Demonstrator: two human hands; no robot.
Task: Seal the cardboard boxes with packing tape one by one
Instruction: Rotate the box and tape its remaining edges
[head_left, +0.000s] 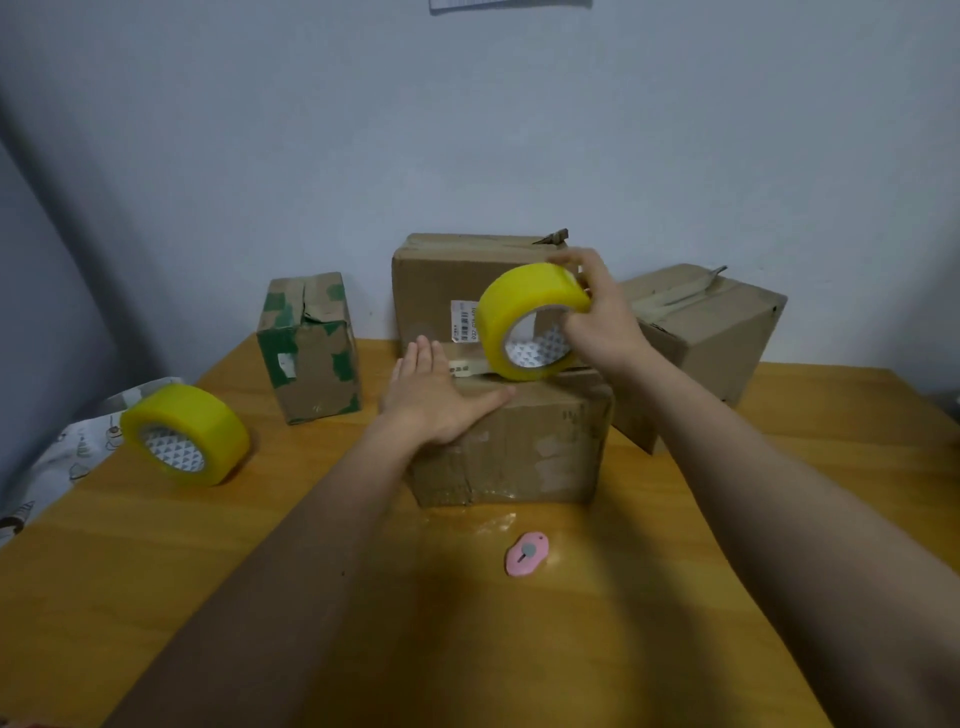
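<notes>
A brown cardboard box (524, 447) stands on the wooden table (208, 571) right in front of me. My left hand (436, 395) lies flat on its top, fingers straight, pressing near the left edge. My right hand (597, 312) grips a yellow roll of packing tape (524, 312), which rests upright on the box's top at the far side. A short strip of tape runs from the roll toward my left hand.
A second yellow tape roll (187, 434) lies at the left. A pink cutter (527, 557) sits in front of the box. A larger box (447, 291) stands behind, a green-patched box (311, 348) at back left, a tilted box (701, 338) at right. Patterned wrapping (62, 457) hangs over the left edge.
</notes>
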